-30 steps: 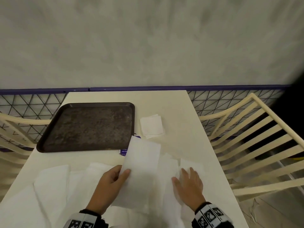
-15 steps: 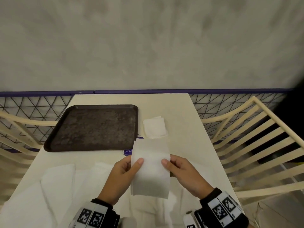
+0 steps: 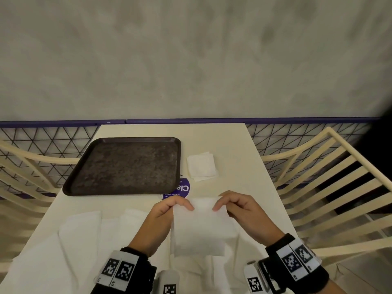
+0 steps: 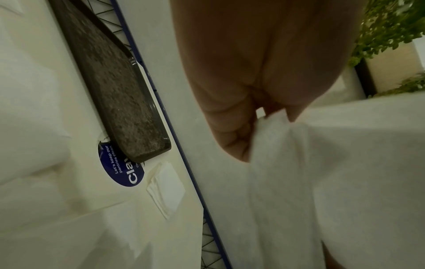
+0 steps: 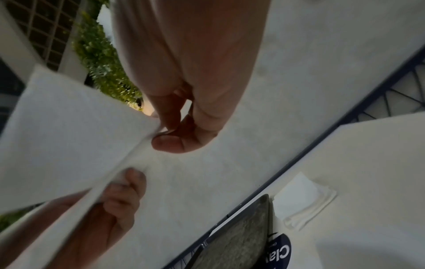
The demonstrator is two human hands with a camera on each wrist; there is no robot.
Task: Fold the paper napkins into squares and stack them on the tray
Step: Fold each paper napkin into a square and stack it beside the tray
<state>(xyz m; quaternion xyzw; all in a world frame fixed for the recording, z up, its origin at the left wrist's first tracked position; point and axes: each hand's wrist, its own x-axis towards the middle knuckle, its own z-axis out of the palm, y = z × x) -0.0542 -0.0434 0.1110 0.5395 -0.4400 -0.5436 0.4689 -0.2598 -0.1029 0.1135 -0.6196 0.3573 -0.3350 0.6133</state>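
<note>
Both hands, left hand (image 3: 163, 215) and right hand (image 3: 244, 211), are pinching the napkin (image 3: 199, 228) by its top corners above the table (image 3: 233, 145).

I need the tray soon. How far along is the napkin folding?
Done: a few folded napkin squares sit on the table beside the tray, which holds none. In hand: the left hand and right hand pinch one napkin mid-fold. Left: several unfolded napkins and all stacking.
</note>
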